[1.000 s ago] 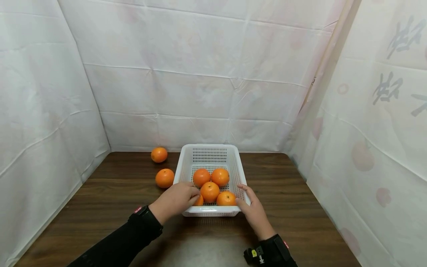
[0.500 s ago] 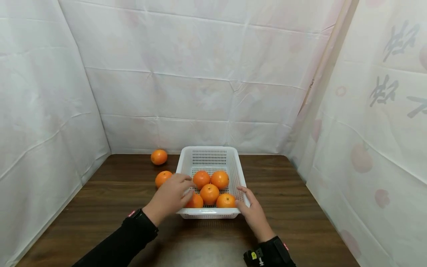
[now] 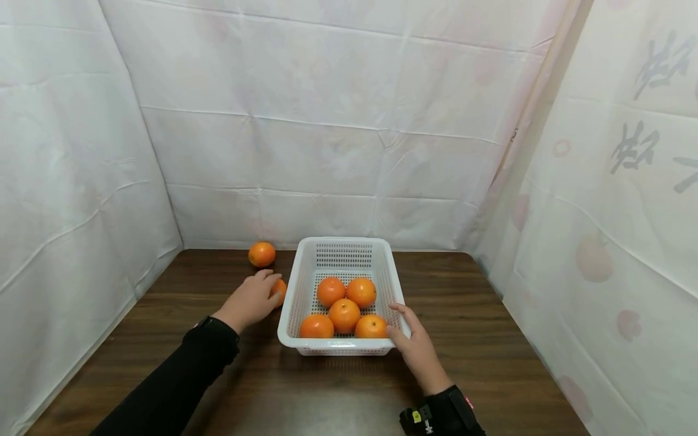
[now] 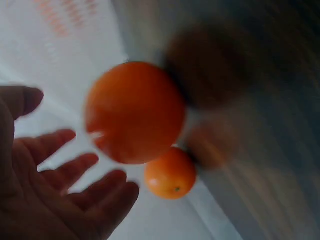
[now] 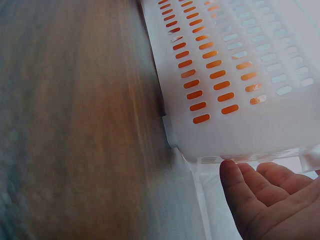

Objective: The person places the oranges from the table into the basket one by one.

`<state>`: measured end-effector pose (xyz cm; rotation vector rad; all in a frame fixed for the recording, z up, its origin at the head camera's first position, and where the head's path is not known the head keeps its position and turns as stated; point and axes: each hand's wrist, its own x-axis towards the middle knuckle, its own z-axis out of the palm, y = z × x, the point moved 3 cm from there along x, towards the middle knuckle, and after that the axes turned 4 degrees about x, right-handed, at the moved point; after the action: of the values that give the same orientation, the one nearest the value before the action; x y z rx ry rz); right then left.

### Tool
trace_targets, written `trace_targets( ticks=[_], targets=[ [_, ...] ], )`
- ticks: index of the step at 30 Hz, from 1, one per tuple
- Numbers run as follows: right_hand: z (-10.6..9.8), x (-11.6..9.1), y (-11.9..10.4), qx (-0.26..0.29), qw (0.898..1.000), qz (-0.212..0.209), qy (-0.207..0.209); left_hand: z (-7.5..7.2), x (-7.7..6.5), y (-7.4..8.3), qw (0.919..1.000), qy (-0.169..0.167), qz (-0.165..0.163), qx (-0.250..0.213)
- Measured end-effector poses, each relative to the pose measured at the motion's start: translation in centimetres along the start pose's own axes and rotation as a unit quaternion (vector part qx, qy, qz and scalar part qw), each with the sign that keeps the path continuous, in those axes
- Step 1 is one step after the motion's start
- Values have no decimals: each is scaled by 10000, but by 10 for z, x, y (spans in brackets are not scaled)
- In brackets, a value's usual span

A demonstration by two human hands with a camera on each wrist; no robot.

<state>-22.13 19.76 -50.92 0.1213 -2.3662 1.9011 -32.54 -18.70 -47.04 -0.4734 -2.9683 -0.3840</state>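
In the head view, my left hand (image 3: 248,303) reaches over the table left of the white plastic basket, beside an orange (image 3: 279,292) that it partly covers. Its fingers are spread, and the left wrist view shows a gap between them and the near orange (image 4: 135,112). My right hand (image 3: 417,348) holds the basket's (image 3: 291,303) right rim near the front corner. In the right wrist view, its fingers (image 5: 257,187) lie at the rim beside the slotted wall. Several oranges sit inside the basket, among them a front-left one (image 3: 316,326).
Another orange (image 3: 262,254) lies farther back on the dark wooden table (image 3: 452,290), left of the basket. White patterned sheets (image 3: 327,151) enclose the table at the back and both sides.
My left hand has left the front-left orange in the basket and moved over the rim to the orange on the table. My right hand stays at the basket's rim.
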Motion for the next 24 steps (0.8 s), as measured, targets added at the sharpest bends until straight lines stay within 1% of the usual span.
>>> trace_targets(
  ticks=[2, 5, 8, 12, 14, 16, 17, 21, 23, 24],
  targets=[
    [1, -1, 0, 4, 10000, 12, -22, 8, 3, -2, 9998, -133, 82, 144],
    [2, -3, -1, 5, 10000, 31, -45, 14, 7, -3, 9990, -92, 162, 407],
    [3, -3, 0, 15, 10000, 57, -14, 13, 13, -3, 9977, -15, 266, 624],
    [3, -3, 0, -23, 10000, 55, -4, 6, 22, 1, 9967, -119, 325, 741],
    [2, -2, -1, -42, 10000, 38, -10, 2, 24, 3, 9969, -201, 298, 703],
    [1, -1, -1, -53, 10000, 39, -23, 0, 28, 4, 9971, -384, 206, 617],
    [1, 0, -1, -53, 10000, 30, -18, 1, 30, 4, 9970, -530, 145, 551],
    [-1, 2, 0, -9, 10000, 63, -24, 13, 37, -1, 9937, -1096, -24, 247],
    [-1, 2, 1, -10, 10000, 68, -30, 20, 39, -2, 9927, -1201, -6, 64],
    [-2, 2, 1, -18, 10000, 90, -37, 24, 39, -3, 9930, -1182, 9, 0]
  ],
)
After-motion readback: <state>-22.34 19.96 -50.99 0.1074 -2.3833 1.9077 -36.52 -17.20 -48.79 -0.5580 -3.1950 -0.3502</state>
